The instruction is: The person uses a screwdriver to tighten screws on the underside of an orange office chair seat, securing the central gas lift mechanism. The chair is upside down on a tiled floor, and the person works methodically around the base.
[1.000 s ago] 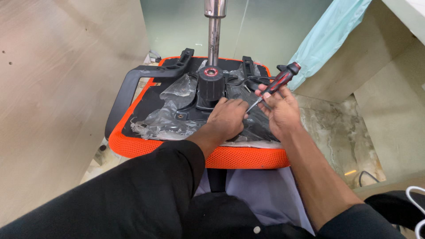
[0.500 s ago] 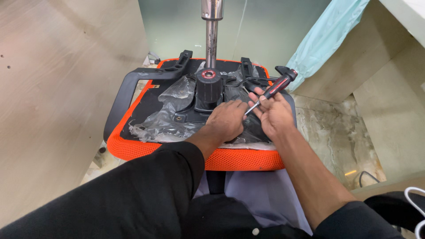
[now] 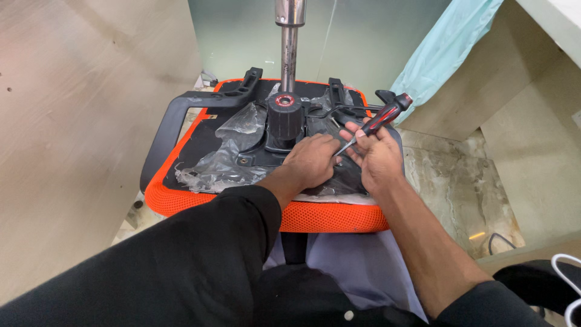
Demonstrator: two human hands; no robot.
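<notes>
Little has moved since the earlier frames: the screwdriver (image 3: 376,124) is kept at the same slant, and both hands remain on the seat (image 3: 339,217).

An upturned chair seat with an orange mesh rim is seen, its black underside facing up. Crumpled clear plastic wrap (image 3: 233,145) is spread over the underside from its left edge towards the middle. A black mechanism (image 3: 284,118) with a red ring is fixed at the centre, and a metal post (image 3: 289,45) rises from it.

The left hand (image 3: 313,158) is laid flat, fingers loosely spread, near the seat's near edge. The right hand (image 3: 376,156) is closed on the red-and-black screwdriver, whose tip is set just beside the left hand's fingertips.

A pale blue sheet (image 3: 445,54) is hung beyond the far right corner.
</notes>
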